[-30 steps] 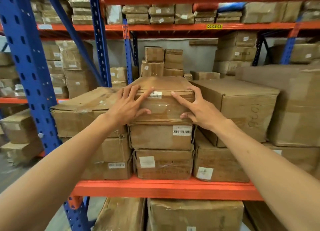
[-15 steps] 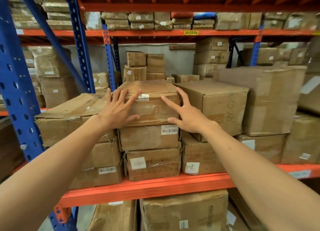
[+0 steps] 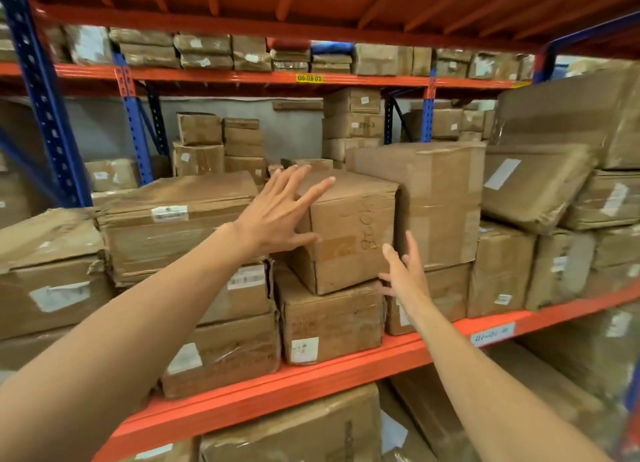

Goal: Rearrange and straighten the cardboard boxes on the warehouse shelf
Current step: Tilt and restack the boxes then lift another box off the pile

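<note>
Worn cardboard boxes crowd the orange shelf point(image 3: 311, 382). A skewed box with handwriting point(image 3: 349, 233) sits turned at an angle on top of a lower box point(image 3: 332, 323). My left hand point(image 3: 280, 212) lies spread against that skewed box's left top corner, fingers apart. My right hand point(image 3: 403, 271) is open at its lower right corner, fingertips touching or nearly touching the box. To the left stands the flat box with a white label point(image 3: 173, 219) on its stack. A tall taped box point(image 3: 436, 198) stands right behind the skewed one.
Tilted boxes point(image 3: 533, 184) lean at the right of the shelf. A blue upright point(image 3: 45, 97) stands at the left. More boxes fill the shelf above, the far rack and the level below point(image 3: 298, 430).
Both hands left the flat labelled box and moved right to the skewed handwritten box. The view has swung right and closer.
</note>
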Motion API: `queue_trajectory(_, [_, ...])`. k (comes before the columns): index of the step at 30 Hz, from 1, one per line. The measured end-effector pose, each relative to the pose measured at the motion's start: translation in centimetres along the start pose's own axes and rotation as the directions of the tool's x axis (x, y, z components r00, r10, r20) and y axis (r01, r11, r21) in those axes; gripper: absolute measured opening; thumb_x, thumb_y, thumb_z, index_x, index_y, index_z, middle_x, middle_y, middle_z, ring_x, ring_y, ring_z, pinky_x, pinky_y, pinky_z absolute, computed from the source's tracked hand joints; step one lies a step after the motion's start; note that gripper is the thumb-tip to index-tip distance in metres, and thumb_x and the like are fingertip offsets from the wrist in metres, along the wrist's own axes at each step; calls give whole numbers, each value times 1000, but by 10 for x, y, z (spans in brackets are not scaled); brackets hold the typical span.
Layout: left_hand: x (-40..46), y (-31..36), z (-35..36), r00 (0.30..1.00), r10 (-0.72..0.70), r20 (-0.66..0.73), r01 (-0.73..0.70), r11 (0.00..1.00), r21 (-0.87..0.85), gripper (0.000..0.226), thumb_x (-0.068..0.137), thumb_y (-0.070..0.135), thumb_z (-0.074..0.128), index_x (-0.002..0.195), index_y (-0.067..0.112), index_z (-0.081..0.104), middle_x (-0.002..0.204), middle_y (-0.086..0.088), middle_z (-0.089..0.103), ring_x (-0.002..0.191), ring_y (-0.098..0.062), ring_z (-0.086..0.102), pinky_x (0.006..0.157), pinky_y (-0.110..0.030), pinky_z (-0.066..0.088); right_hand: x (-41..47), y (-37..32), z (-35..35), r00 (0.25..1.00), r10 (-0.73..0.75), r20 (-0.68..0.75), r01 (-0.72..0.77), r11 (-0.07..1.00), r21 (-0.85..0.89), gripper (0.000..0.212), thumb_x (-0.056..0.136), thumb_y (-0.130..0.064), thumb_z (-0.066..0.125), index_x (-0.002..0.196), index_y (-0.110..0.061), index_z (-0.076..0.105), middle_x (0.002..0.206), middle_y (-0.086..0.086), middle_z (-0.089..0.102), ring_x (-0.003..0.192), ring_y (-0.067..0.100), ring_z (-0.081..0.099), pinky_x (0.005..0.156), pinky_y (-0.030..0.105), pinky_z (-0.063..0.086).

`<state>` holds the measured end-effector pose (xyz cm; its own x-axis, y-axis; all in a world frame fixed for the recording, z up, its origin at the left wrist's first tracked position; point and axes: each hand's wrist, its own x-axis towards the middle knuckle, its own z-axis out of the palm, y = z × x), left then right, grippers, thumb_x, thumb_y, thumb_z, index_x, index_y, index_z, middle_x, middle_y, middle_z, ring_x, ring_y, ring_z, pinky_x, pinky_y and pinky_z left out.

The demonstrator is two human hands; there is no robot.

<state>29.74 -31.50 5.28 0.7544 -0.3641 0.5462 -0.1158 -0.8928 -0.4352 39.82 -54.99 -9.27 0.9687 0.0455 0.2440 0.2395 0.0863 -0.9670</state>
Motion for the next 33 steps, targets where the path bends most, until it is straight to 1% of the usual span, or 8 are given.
queue_trajectory(4, [47, 32, 25, 965, -121, 231, 152, 981, -119, 111, 80, 69, 67, 157, 47, -11, 167, -11, -16, 152, -39, -12, 115, -71, 13, 15, 25, -20, 989, 128, 76, -135, 986, 95, 80, 96, -54, 68, 159, -59, 19, 169, -1, 26, 137, 33, 51, 77, 41, 62])
queue_trajectory(9, [67, 47, 51, 902, -246, 355, 322, 931, -174, 123, 73, 61, 80, 154, 53, -12, 164, -1, -31, 150, -40, -20, 112, -72, 18, 44, 41, -22, 967, 165, 196, -191, 974, 120, 86, 94, -58, 70, 156, -66, 11, 173, -9, 17, 144, 34, 44, 76, 37, 60])
queue_trajectory(13, [70, 49, 58, 908, -294, 300, 347, 927, -143, 119, 77, 47, 83, 155, 53, -7, 167, -2, -13, 151, -37, -11, 109, -69, 31, 73, 48, -20, 955, 163, 250, -175, 984, 28, 95, 90, -63, 70, 157, -64, 2, 173, -12, 12, 147, 32, 41, 82, 45, 63])
queue_trajectory(16, [66, 45, 59, 914, -305, 268, 344, 933, -109, 117, 78, 48, 82, 154, 54, -6, 166, -5, 3, 150, -33, -3, 104, -66, 39, 89, 55, -19, 938, 131, 320, -115, 991, -69, 108, 78, -78, 70, 156, -64, -4, 173, -14, 15, 156, 23, 26, 117, 61, 37])
queue_trajectory(18, [61, 42, 59, 915, -318, 250, 348, 934, -85, 117, 77, 50, 82, 156, 52, -5, 164, -7, 9, 149, -32, 3, 102, -64, 44, 90, 55, -14, 928, 115, 354, -96, 993, -70, 120, 67, -86, 72, 152, -68, -11, 174, -12, 6, 159, 22, 14, 124, 59, 23])
queue_trajectory(22, [55, 42, 60, 923, -311, 227, 324, 946, -19, 113, 79, 53, 78, 155, 54, -5, 162, -11, 10, 147, -34, 7, 97, -60, 50, 84, 46, -2, 941, 43, 334, -12, 995, -96, 125, 67, -71, 86, 136, -78, -18, 172, 3, -3, 157, 28, 17, 120, 56, 26])
queue_trajectory(26, [46, 40, 58, 918, -323, 229, 324, 945, 31, 100, 84, 57, 70, 151, 61, -4, 160, -14, 8, 144, -38, 10, 96, -59, 49, 82, 38, 6, 959, -99, 267, 113, 993, -38, 114, 81, -47, 87, 151, -70, -1, 164, 6, 14, 153, 26, 27, 123, 45, 27])
queue_trajectory(33, [21, 59, 52, 867, -485, 112, 497, 851, -169, 89, 85, 58, 67, 155, 54, 13, 158, -18, 13, 138, -41, 18, 111, -60, 35, 110, 1, -15, 889, -309, 338, 371, 918, -138, 93, 87, -45, 82, 152, -70, 21, 155, 1, 24, 144, 22, 36, 114, 27, 28])
